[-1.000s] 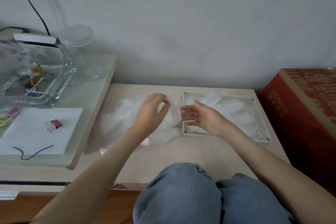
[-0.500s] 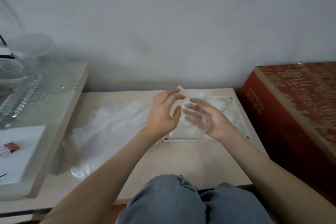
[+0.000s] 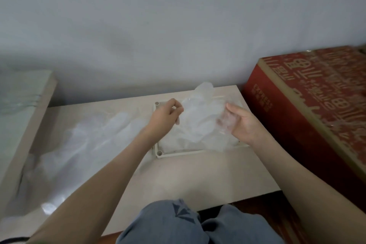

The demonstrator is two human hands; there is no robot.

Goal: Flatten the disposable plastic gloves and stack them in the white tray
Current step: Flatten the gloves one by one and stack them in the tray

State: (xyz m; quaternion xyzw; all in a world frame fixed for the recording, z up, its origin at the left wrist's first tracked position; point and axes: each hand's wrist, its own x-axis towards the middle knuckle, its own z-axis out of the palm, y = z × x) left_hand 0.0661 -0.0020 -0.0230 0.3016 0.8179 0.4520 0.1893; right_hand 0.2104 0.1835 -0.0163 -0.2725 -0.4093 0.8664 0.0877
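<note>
Left hand [image 3: 165, 119] was pinched narrow on one edge of a single glove [image 3: 200, 113], thumb and forefinger closed on the film and the other fingers curled in behind. The right hand [image 3: 242, 125] had the opposite edge, thumb on top and fingers showing blurred through the plastic underneath, so it gripped the sheet from both faces. With the two hands drawn apart, the glove was spread between them, and that pull looked like the flattening itself, taking the slack and creases out. Its finger end stood up toward the wall, not yet laid down. All this sat right over the white tray [image 3: 159, 153], presumably so the glove could drop straight onto the stack. Pale film already lay inside the tray, and whether the held glove touched it I could not tell. Out to the left, a loose pile of gloves [image 3: 85, 140] sprawled across the table [image 3: 198, 176], within easy reach of the left hand for the next pick. A red box [image 3: 297, 125] stood just beside the table's right end. Plenty remained in that pile, so I'd judge the job well short of done.
</note>
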